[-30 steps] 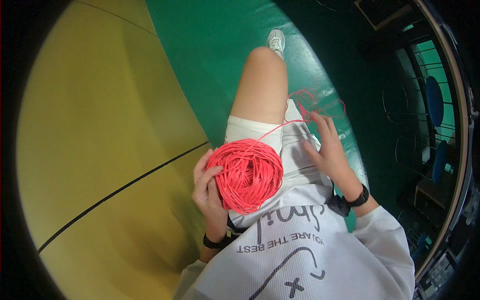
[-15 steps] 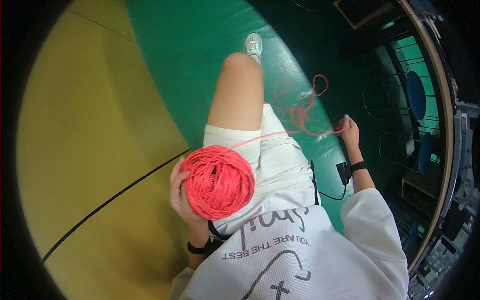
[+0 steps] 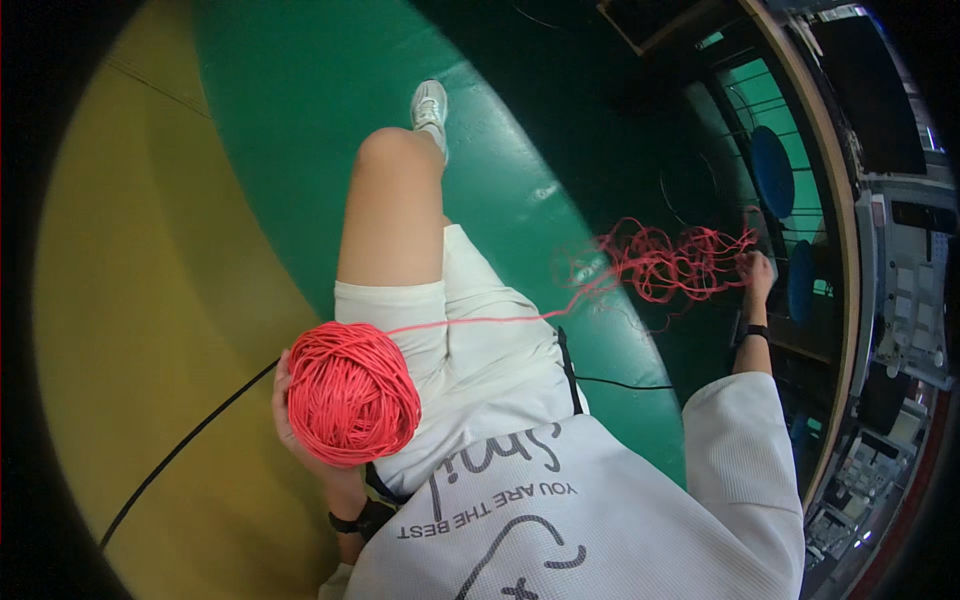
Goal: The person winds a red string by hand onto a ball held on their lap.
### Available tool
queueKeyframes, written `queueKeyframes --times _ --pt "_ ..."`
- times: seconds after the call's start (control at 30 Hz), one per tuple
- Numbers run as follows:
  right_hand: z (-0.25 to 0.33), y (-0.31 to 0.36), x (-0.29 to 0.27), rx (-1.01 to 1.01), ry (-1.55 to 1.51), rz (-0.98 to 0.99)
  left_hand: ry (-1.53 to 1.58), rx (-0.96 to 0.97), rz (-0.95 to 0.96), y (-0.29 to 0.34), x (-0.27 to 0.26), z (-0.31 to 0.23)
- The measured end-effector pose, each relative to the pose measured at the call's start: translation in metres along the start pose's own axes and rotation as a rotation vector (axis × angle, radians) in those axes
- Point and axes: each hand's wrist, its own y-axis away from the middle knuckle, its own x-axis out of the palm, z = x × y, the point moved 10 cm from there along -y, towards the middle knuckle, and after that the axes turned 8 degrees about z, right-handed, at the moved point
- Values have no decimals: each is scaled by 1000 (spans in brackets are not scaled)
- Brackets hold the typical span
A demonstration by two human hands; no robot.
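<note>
A large ball of red cord (image 3: pixel 354 393) rests in my left hand (image 3: pixel 284 408), whose fingers curve round its left side; most of the palm is hidden behind it. From the ball one strand runs right, across my white shorts (image 3: pixel 480 345), to a tangle of loose red cord (image 3: pixel 665 265). Far out to the right, at the end of my stretched arm, my right hand (image 3: pixel 760 272) is closed on the far end of that tangle. The loops hang blurred in the air between my body and that hand.
My bent knee (image 3: pixel 395 155) and white shoe (image 3: pixel 430 103) are ahead over the green floor (image 3: pixel 300 120). A black cable (image 3: pixel 190 440) crosses the yellow floor (image 3: pixel 120 270) at left. Blue round seats (image 3: pixel 774 172) and a workbench edge (image 3: pixel 852 300) stand at right.
My right hand has moved farther right, pulling the loose tangle with it and spreading it out. The ball in my left hand has turned and appears farther left and slightly lower.
</note>
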Motion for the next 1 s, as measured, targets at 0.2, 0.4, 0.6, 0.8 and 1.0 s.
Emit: queueKeyframes --times 0.2,0.4,0.6,0.8,1.0 --pt "33 70 138 -215 645 367 -249 168 209 -11 48 -28" --pt "3 102 227 203 782 648 -345 169 197 -10 56 -34" --pt "109 36 200 146 73 447 -268 171 169 -8 52 -31" --pt "206 56 244 105 -838 722 -320 223 187 -6 47 -34" --pt "115 182 333 429 272 1021 -358 168 186 -8 52 -34"
